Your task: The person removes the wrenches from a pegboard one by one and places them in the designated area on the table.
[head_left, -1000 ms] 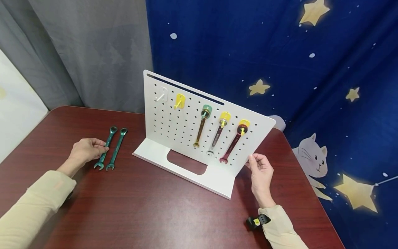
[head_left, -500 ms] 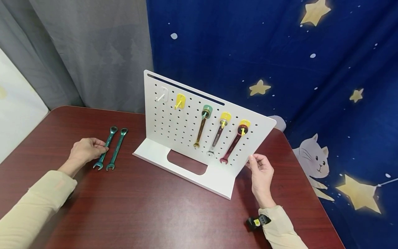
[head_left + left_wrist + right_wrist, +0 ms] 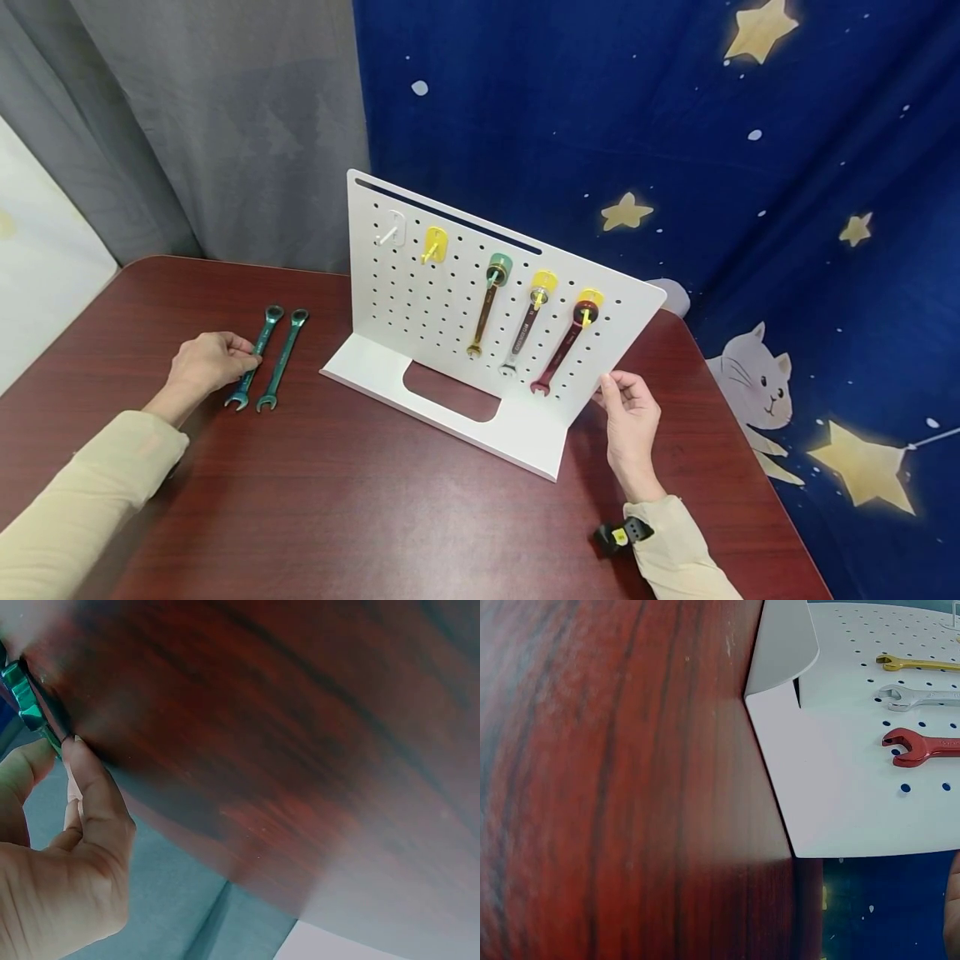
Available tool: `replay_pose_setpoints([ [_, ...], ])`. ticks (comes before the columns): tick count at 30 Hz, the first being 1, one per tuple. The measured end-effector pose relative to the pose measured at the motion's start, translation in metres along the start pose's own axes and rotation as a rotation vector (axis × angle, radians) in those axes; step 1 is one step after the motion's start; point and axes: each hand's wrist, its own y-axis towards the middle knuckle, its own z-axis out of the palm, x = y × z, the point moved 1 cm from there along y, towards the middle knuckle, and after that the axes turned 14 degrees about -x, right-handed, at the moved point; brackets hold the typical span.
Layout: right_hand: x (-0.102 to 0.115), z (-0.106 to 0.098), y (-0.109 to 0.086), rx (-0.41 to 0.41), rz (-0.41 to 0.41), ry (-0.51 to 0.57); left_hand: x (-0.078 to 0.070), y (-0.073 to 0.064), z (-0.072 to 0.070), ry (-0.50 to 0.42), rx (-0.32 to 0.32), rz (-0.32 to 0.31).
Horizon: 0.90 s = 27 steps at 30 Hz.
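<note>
On the left of the table, my left hand (image 3: 208, 362) pinches the shaft of a green ratcheting wrench (image 3: 265, 336) between thumb and fingers. In the left wrist view this wrench (image 3: 24, 696) shows at the fingertips. A second green wrench (image 3: 282, 362) lies just right of it on the table. My right hand (image 3: 632, 417) grips the right edge of a white pegboard stand (image 3: 457, 317), thumb on the front, other fingers mostly hidden behind. Three wrenches hang on its hooks: a gold one (image 3: 484, 317), a silver one (image 3: 521, 333) and a red one (image 3: 559, 355).
A white hook (image 3: 393, 229) and a yellow hook (image 3: 436, 244) at the board's upper left carry nothing. The stand's base (image 3: 536, 433) reaches forward over the dark red table (image 3: 360, 517). Grey and blue curtains (image 3: 525, 100) hang behind the table.
The lower end of the held green wrench has shifted very slightly left since the first frame. Both hands otherwise stay in place.
</note>
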Motion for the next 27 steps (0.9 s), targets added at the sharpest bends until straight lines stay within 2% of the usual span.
replay_pose_setpoints([
  [13, -0.001, 0.000, 0.000, 0.003, 0.013, 0.029, 0.002, -0.001, -0.002, -0.005, 0.004, 0.020],
  [19, -0.001, 0.000, 0.000, 0.007, 0.013, 0.029, 0.001, -0.002, -0.004, -0.020, -0.064, 0.052],
  [23, 0.000, 0.000, 0.000, 0.003, 0.014, 0.026, -0.009, -0.004, -0.004, -0.076, -0.124, 0.101],
  [27, 0.000, 0.001, 0.000, 0.003, 0.015, 0.026, -0.023, -0.008, -0.003, -0.199, -0.128, 0.118],
])
